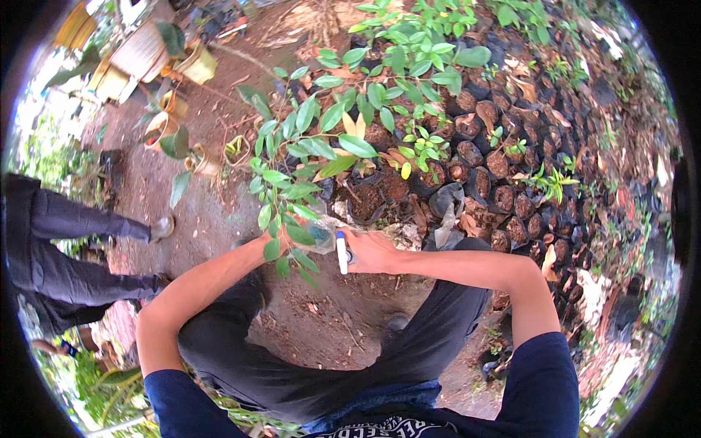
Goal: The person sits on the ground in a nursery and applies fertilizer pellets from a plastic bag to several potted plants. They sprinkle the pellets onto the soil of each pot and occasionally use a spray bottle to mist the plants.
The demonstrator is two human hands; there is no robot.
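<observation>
My right hand [372,251] is closed around a white marker pen with a blue end [343,253], held upright in the picture; a small dark round item shows beside the pen. My left hand [282,235] is partly hidden behind the green leaves of a branch [300,190]. Between the two hands is a clear plastic bag [322,235] with something blue-green in it. It reaches close to the fingers of both hands, but leaves cover the left fingers, so their hold cannot be told. Just beyond the bag stands a soil-filled black nursery bag [366,202].
Rows of black nursery bags with soil [498,163] fill the right side, some with seedlings. Bamboo or similar pots [161,130] hang or stand at upper left. A person in dark trousers [87,219] stands at the left. Leafy plants [421,55] spread across the top.
</observation>
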